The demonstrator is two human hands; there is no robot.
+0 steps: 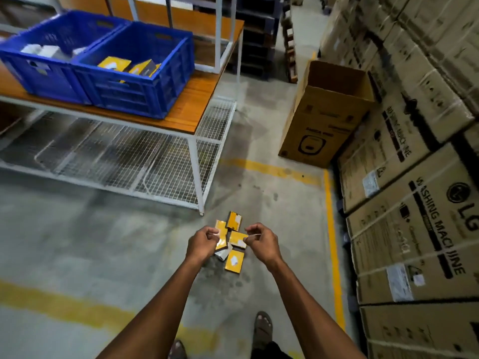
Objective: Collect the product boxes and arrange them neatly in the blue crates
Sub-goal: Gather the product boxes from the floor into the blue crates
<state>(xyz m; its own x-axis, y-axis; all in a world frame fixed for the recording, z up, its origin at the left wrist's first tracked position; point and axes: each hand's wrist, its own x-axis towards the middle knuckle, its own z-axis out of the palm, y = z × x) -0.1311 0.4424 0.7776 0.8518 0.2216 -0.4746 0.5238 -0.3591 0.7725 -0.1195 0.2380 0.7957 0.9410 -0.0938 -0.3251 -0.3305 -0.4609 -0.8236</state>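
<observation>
On a wood-topped table (pixel 186 110) at the left, 2 blue crates (pixel 108 60) are set side by side and touching; white boxes are seen in the left one, yellow boxes (pixel 129 66) in the right. Nearer the camera, above a grey concrete floor (pixel 77 229), the left hand (pixel 203 242) is raised with its fingers curled; what, if anything, is pinched cannot be told through the blur. Between and beneath both hands, a loose cluster of about 5 flat yellow product boxes (pixel 234 239) with white patches is scattered on the floor, some overlapping, just beyond the table leg. The right hand (pixel 261 243) is likewise curled, its fingertips near a box's edge, though a grip cannot be confirmed. At the right, an open carton (pixel 324 117) is stood beside stacked washing-machine cartons (pixel 414 203).
</observation>
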